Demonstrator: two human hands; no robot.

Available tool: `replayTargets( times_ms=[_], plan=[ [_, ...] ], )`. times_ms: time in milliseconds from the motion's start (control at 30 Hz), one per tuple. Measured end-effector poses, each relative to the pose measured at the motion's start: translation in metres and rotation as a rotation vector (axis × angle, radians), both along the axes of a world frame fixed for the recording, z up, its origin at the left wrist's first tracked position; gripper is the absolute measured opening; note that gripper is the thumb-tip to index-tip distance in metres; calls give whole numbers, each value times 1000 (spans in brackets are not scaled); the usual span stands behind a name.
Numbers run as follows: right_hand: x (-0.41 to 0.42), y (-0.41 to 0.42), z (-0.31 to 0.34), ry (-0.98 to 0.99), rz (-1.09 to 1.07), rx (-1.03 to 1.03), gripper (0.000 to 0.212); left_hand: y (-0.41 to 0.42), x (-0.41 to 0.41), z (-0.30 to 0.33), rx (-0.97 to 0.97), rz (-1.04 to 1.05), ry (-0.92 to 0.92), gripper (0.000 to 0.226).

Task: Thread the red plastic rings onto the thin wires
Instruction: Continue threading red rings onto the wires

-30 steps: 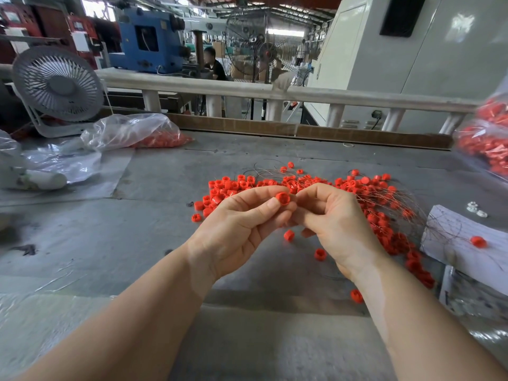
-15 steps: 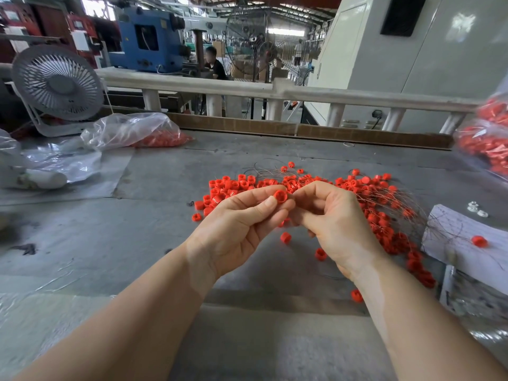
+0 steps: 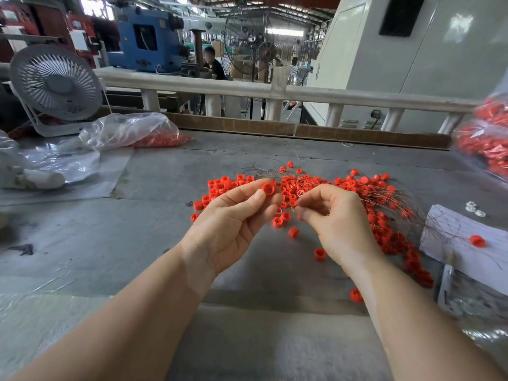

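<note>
Grey table point(image 3: 123, 243), worn and scuffed, in a factory hall. Past the hands: pale railing point(image 3: 302, 92), blue machine point(image 3: 145, 42), big white cabinet point(image 3: 412, 59), a seated person point(image 3: 211, 64) behind the rail. Far left of the hands: small desk fan point(image 3: 56, 83) and a clear bag point(image 3: 129, 130) with red parts inside. Far right: more bagged red parts point(image 3: 486, 144), white paper point(image 3: 461, 243) with one red ring on it.

Loose red rings point(image 3: 371, 193) scattered just beyond and right of both hands, thin wires point(image 3: 412, 213) tangled through them.

Left hand point(image 3: 233, 221): palm up, thumb and forefinger pinching a single ring point(image 3: 268, 188), other fingers loosely curled. Right hand point(image 3: 338, 221): fingers curled in, tips pinched near the held ring; can't tell if a wire is in them. Hands close together, not touching.
</note>
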State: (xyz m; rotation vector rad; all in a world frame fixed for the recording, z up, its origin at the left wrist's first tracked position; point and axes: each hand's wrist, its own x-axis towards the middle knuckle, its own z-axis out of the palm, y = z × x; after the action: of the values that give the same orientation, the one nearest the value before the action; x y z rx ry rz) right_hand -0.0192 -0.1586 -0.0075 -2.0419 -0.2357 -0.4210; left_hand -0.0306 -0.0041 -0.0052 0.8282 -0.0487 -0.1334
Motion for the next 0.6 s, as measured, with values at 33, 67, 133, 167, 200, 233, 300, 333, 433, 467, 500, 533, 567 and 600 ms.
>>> replayTargets(
  times_ms=[33,67,133,167,200,233,300,333,433,467,500,533,567,600],
  plan=[
    [1,-2,-1,-18,-71,-70,24,0,1,-1,4,20,1,21],
    [2,-3,-1,-31,-125,-135,24,1,2,-1,6,39,4,21],
    [3,-4,-3,-49,-193,-248,23,2,3,-3,6,79,14,21],
    [3,-4,-4,-53,-217,-296,23,3,4,-3,6,99,20,21],
    [3,-4,-5,-53,-242,-339,21,3,4,-4,9,117,24,19],
    [3,-5,-5,-49,-275,-377,20,4,4,-4,13,128,27,17],
    [4,-9,-4,-37,-353,-437,21,4,4,-5,20,131,28,16],
    [5,-11,-4,-30,-388,-456,22,4,4,-5,23,130,27,16],
    [6,-17,-3,-10,-480,-497,25,3,4,-4,37,120,21,16],
    [7,-19,-3,7,-511,-527,25,2,3,-4,45,117,18,17],
    [8,-21,-4,33,-534,-562,26,2,3,-4,53,114,14,19],
    [9,-23,-4,63,-545,-597,27,2,3,-4,62,111,11,22],
    [9,-24,-5,89,-548,-623,28,1,3,-4,70,108,8,25],
    [9,-24,-6,108,-545,-641,28,1,2,-4,74,103,4,27]
  ],
)
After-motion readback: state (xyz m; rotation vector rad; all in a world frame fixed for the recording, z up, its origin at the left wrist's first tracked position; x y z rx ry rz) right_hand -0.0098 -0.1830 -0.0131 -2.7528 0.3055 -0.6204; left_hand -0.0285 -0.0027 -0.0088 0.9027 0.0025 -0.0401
